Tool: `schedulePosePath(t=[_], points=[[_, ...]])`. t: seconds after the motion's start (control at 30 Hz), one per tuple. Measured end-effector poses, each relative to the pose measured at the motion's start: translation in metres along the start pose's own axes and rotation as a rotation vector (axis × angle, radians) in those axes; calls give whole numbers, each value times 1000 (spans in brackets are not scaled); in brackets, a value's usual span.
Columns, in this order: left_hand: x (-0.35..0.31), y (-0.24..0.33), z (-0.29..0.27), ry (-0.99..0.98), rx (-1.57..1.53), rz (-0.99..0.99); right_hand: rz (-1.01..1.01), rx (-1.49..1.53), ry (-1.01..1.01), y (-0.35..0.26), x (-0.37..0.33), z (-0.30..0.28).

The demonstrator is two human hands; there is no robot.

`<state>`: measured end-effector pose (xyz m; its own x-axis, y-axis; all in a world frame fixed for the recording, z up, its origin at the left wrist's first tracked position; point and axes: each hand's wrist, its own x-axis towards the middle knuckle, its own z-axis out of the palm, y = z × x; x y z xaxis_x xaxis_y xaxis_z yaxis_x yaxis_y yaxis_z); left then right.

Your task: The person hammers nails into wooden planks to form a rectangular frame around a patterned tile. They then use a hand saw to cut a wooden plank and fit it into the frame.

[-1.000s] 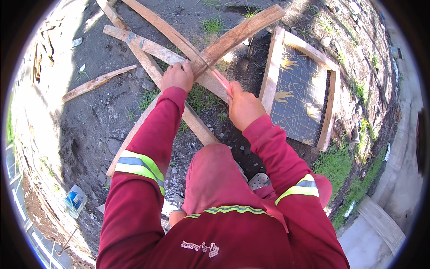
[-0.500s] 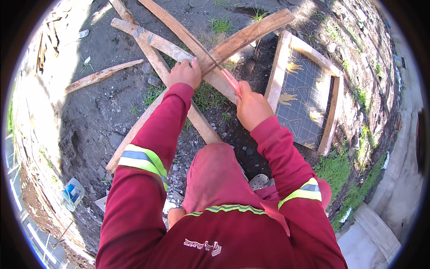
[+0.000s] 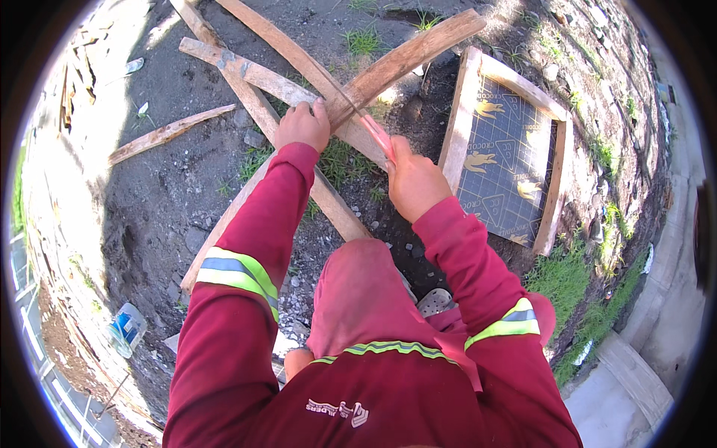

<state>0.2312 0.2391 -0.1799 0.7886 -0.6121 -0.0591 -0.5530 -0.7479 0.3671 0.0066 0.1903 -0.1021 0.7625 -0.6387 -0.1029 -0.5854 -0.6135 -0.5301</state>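
My left hand (image 3: 303, 128) is closed over a long wooden board (image 3: 418, 60), which slants from the far right down toward the near left. In my right hand (image 3: 418, 183) is the pinkish-red handle of a handsaw (image 3: 377, 137). The saw is seen almost edge-on, and its thin dark blade lies across the board just right of my left hand. Beneath the board, a second plank (image 3: 269, 77) crosses the other way. The fingertips of my left hand are partly hidden behind its knuckles.
Another timber (image 3: 340, 207) crosses under the boards toward my knee. To the right lies a wooden frame (image 3: 562, 179) around a dark printed panel. A loose wood strip (image 3: 172, 133) and a plastic bottle (image 3: 128, 328) lie left on the dirt, with grass tufts (image 3: 362, 41) beyond.
My right hand and the saw have shifted slightly left and nearer to me. My left hand stays on the board. The whole view has shifted a little.
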Motion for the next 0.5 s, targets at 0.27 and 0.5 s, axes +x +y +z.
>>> schedulePosePath(t=[0.27,0.5], points=[[-3,-11,17,1,6,-7,151,2,-118,-3,-143,-89],[-1,-1,2,11,9,1,109,12,-83,1,-4,-4]])
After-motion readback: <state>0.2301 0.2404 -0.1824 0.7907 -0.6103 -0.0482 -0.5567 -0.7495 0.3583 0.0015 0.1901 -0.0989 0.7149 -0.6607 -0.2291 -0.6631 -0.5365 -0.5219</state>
